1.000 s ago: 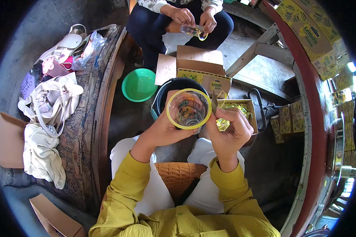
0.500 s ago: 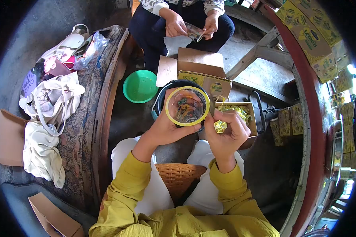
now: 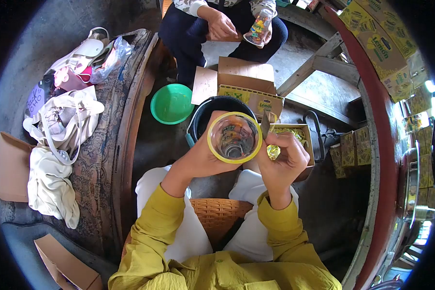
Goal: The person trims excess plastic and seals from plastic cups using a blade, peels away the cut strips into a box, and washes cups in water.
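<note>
A clear plastic cup [image 3: 233, 137] with a yellow rim and coloured print is in my left hand [image 3: 200, 158], fingers wrapped round its side. Its round yellow-edged end faces up toward me. My right hand [image 3: 286, 157] is closed on a small flat knife blade [image 3: 265, 124], pinched between thumb and fingers beside the cup's right edge. The blade points upward; its handle is hidden in the hand. Beneath the cup stands a dark bucket [image 3: 198, 118], partly covered by my left hand and the cup.
Across from me a seated person's hand [image 3: 267, 36] holds a printed clear cup [image 3: 258, 28]. A green basin [image 3: 171, 104], an open cardboard box [image 3: 246, 72] and a box with yellow wrappers [image 3: 304, 140] sit on the floor. Bags [image 3: 77, 116] lie on the left bench.
The cup in my left hand has moved slightly right and down. The blade stands higher beside its rim. The other person now holds a cup up in one hand.
</note>
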The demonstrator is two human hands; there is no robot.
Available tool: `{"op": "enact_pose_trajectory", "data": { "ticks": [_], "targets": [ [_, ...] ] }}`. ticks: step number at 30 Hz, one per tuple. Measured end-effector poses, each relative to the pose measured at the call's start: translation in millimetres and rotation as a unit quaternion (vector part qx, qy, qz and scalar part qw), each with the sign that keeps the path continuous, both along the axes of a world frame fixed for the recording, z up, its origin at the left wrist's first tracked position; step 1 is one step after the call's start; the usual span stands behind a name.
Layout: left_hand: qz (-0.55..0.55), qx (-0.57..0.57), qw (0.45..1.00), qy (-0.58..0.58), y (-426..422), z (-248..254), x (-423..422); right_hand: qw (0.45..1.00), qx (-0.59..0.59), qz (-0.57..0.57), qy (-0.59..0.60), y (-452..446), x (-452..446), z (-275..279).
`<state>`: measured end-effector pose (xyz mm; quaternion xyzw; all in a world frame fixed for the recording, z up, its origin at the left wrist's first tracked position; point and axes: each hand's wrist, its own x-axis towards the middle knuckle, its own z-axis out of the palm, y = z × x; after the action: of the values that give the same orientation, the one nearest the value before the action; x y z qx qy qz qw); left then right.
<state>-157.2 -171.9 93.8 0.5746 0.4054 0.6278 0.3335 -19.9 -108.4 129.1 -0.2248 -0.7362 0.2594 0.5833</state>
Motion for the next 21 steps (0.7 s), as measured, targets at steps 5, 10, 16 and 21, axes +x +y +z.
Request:
{"op": "enact_pose_trajectory", "data": {
  "ticks": [5, 10, 16, 21],
  "targets": [
    [-0.017, 0.001, 1.000, 0.019, -0.6, -0.1, -5.1, 1.000, 0.015, 0.006, -0.001, -0.4, 0.1, 0.4],
    [-0.009, 0.008, 0.999, 0.045, -1.0, 2.9, -7.1, 0.999, 0.033, -0.004, -0.013, -2.3, -0.6, 3.1],
    [-0.017, 0.012, 0.999, -0.040, -1.9, 7.6, -6.4, 1.000, 0.024, -0.012, 0.006, -3.9, -1.7, 3.1],
    [0.001, 0.030, 1.000, -0.011, -1.3, 8.7, -10.5, 1.000, 0.023, -0.006, -0.011, -6.2, -2.2, 0.2]
  ]
}}
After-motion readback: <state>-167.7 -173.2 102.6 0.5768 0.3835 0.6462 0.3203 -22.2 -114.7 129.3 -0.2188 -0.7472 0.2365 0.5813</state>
